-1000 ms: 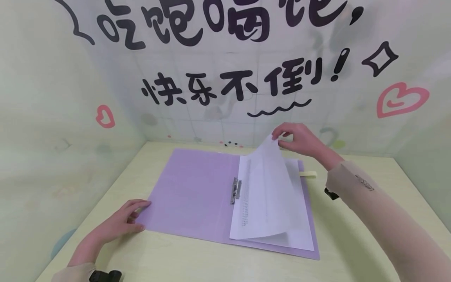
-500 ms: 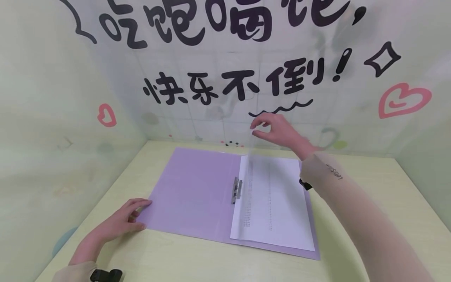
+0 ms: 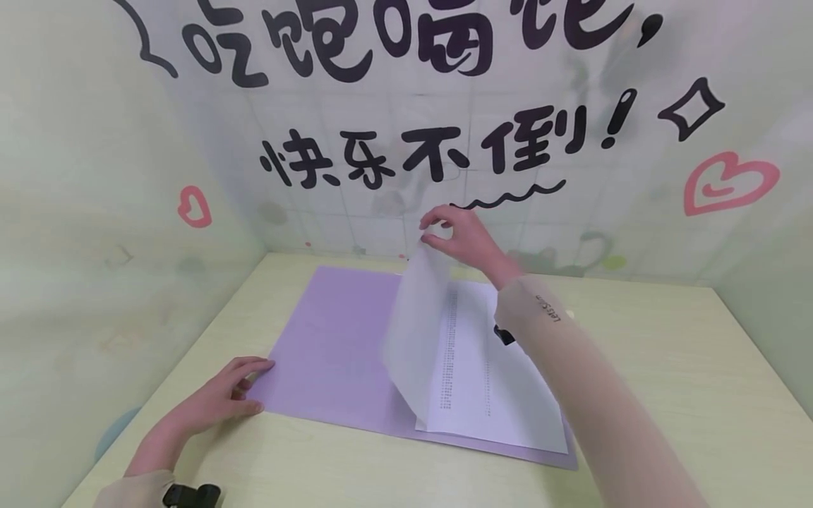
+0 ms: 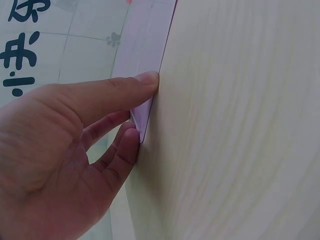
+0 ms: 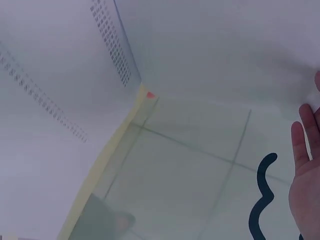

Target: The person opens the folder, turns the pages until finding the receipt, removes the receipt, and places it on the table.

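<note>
A lilac folder (image 3: 330, 346) lies spread on the table, with a stack of printed sheets (image 3: 470, 374) on its right half. Above the stack, my right hand (image 3: 466, 236) pinches the top edge of a lifted sheet of paper (image 3: 416, 331), which stands up and leans left over the middle of the folder. This sheet hides the metal clip. In the right wrist view, the raised sheet (image 5: 215, 45) spans the top and part of the right hand (image 5: 307, 175) shows at the edge. My left hand (image 3: 219, 398) holds the folder's near left corner, thumb and fingers on its edges (image 4: 142, 115).
The pale wooden table (image 3: 330, 462) extends around the folder. A printed wall sheet (image 3: 368, 219) with large black characters stands close behind the table's back edge. Black straps with small devices (image 3: 190, 496) sit on both wrists.
My right hand has moved left with a sheet, turning it from the right side up past the clip and uncovering the print beneath. The left hand stays on the corner.
</note>
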The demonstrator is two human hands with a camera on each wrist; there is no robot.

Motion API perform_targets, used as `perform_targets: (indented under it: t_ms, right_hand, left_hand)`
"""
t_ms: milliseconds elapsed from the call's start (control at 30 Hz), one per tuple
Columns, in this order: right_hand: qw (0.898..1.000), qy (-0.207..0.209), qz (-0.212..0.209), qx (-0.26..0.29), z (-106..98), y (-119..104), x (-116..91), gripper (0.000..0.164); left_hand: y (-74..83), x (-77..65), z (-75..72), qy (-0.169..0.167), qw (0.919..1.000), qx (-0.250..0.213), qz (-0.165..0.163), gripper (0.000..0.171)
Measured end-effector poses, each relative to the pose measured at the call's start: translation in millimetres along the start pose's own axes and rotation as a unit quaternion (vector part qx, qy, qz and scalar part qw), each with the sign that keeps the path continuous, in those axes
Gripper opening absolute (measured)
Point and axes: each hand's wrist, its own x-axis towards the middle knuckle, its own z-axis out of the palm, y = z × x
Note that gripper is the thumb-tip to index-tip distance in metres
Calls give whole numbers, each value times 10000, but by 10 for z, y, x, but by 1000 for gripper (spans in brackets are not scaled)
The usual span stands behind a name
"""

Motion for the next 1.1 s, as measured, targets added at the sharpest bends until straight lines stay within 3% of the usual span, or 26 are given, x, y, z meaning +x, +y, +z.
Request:
perform_targets:
  t_ms: [400,833,1100]
  right_hand:
    - [9981,-237,448,354,407,31,59,36]
    - [9906,-1120,566,-539,946,36,145,52]
    - [9842,-1478,163,-958,1153,-10,89,53]
  left_hand:
    - [-7,-10,8,40,9998,173,25,67]
    - [-16,-13,4,37,9998,197,74,65]
    - [-7,-24,37,-26,9999,96,-22,67]
